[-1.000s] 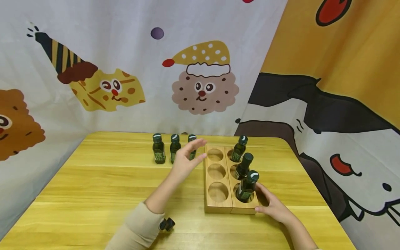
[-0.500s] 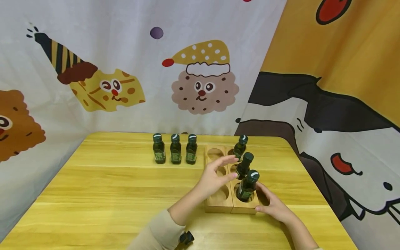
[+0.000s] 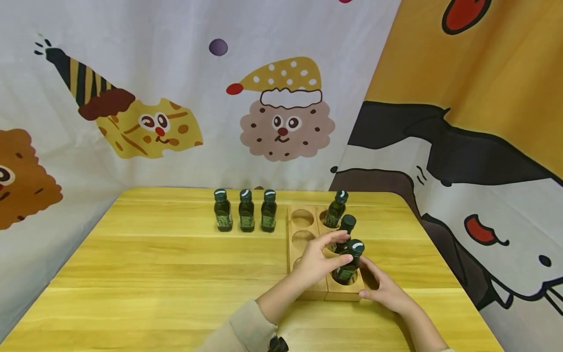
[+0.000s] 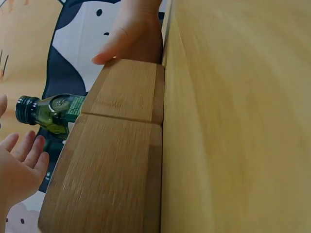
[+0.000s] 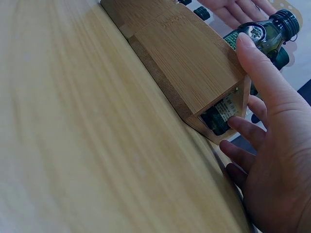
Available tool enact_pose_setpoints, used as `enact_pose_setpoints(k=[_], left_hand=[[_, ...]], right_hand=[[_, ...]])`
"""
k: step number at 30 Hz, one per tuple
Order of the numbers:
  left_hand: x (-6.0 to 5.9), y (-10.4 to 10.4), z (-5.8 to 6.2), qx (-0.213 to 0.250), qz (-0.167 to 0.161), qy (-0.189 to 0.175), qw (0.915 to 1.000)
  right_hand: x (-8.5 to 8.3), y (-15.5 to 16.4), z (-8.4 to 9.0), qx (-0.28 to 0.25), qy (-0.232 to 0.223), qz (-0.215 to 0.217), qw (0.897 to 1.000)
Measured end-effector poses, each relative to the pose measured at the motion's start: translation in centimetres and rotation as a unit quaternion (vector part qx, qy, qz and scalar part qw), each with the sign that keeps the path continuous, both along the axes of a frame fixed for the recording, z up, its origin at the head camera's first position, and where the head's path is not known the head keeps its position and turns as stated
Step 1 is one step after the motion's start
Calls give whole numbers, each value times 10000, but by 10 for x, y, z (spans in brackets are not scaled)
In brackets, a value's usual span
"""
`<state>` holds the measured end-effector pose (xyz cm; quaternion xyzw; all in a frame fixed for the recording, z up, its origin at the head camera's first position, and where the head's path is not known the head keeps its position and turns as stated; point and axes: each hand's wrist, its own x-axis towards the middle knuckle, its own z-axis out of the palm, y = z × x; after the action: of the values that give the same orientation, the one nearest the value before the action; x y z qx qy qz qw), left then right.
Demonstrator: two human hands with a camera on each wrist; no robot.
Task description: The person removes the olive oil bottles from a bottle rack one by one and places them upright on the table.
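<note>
A two-part wooden rack (image 3: pixel 320 296) with round holes stands on the table. Its right part holds three dark green glass bottles: the front bottle (image 3: pixel 347 270), the middle bottle (image 3: pixel 348 223) and the back bottle (image 3: pixel 336 210). My left hand (image 3: pixel 317 259) hovers over the rack, thumb and fingers spread beside the front and middle bottles; nothing is pinched. In the left wrist view, a gap shows between its fingers (image 4: pixel 30 150) and the bottle. My right hand (image 3: pixel 387 291) holds the rack's front right corner, thumb (image 5: pixel 262 73) at the front and fingers along the side.
Three similar bottles stand in a row at the back of the table: a left bottle (image 3: pixel 223 211), a centre bottle (image 3: pixel 246 211) and a right bottle (image 3: pixel 269 211). The rack's left part has holes (image 3: pixel 302 218) without bottles. A printed curtain (image 3: pixel 176 73) hangs behind the table.
My left hand has moved right and toward the front, from beside the back row of bottles to the rack's front bottle. The right hand has stayed at the rack's corner.
</note>
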<state>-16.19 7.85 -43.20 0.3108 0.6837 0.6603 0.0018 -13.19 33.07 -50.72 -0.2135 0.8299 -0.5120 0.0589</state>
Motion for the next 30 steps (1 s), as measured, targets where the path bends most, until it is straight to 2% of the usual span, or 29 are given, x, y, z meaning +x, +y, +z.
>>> enact_pose_setpoints(k=[8,20,30], left_hand=[[-3,13,-6,-47,16,135,9999],[0,24,-11,-41,85,-349,9993],[1,28,-9,150,130,-381,9991]], right_hand=[[0,1,2,87,33,-54,9999],[2,0,1,153,-18,-90,9998],[2,1,1,148,-10,-72,9999]])
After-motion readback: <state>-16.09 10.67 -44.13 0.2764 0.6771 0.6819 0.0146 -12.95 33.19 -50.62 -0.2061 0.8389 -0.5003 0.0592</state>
